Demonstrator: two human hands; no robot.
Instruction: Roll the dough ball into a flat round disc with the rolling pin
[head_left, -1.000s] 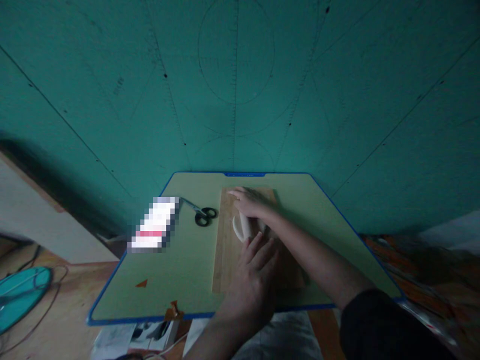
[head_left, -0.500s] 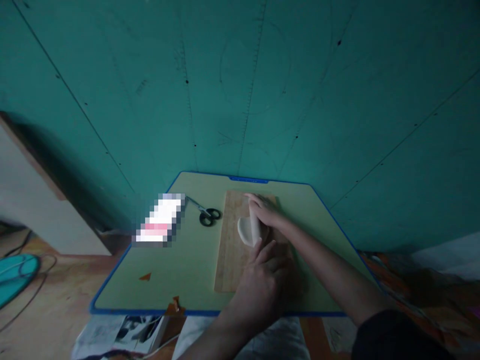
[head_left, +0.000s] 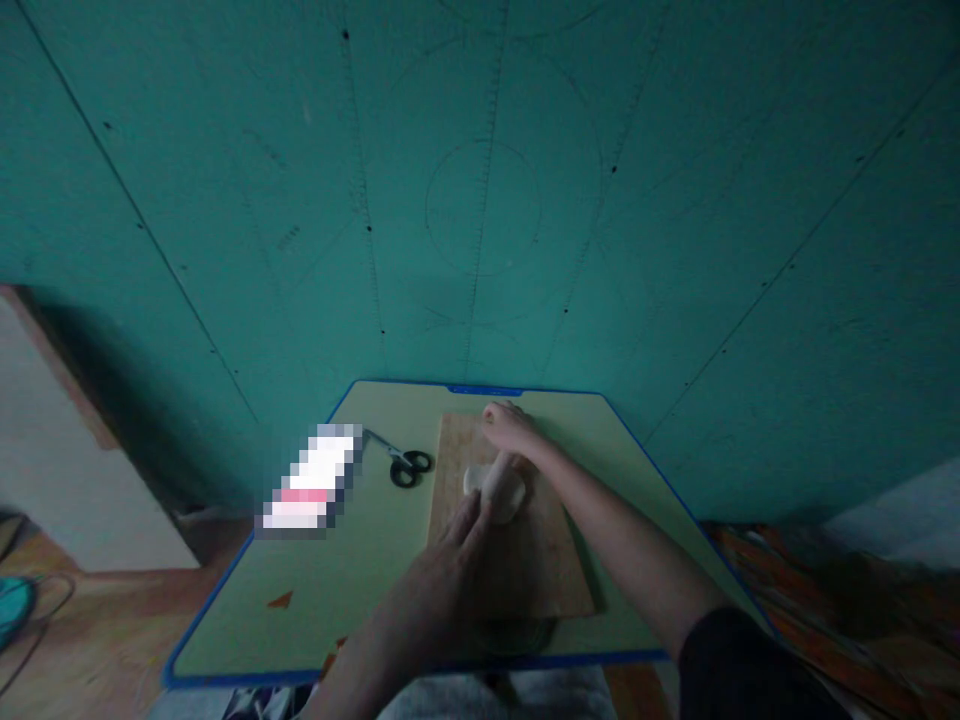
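Observation:
A pale rolling pin (head_left: 496,475) lies slantwise across a flat white piece of dough (head_left: 514,500), which shows on both sides of it. My right hand (head_left: 510,428) is closed round the pin's far end, fingers curled in. At the near end, my left hand (head_left: 454,545) grips the pin, its fingers partly stretched along it. Dough and pin rest on a wooden cutting board (head_left: 547,580), partly covered by my left hand and forearm.
Black-handled scissors (head_left: 409,466) lie left of the board, beside a pixelated phone-like object (head_left: 311,480). An orange scrap (head_left: 281,599) sits on the blue-edged table (head_left: 360,560). Below the board's near edge is a dark round shape (head_left: 517,635). A green wall (head_left: 480,250) rises behind.
The pin has shifted left over the dough and turned slantwise. My right fingers have curled in, and my left hand has moved left. The camera view has tilted up.

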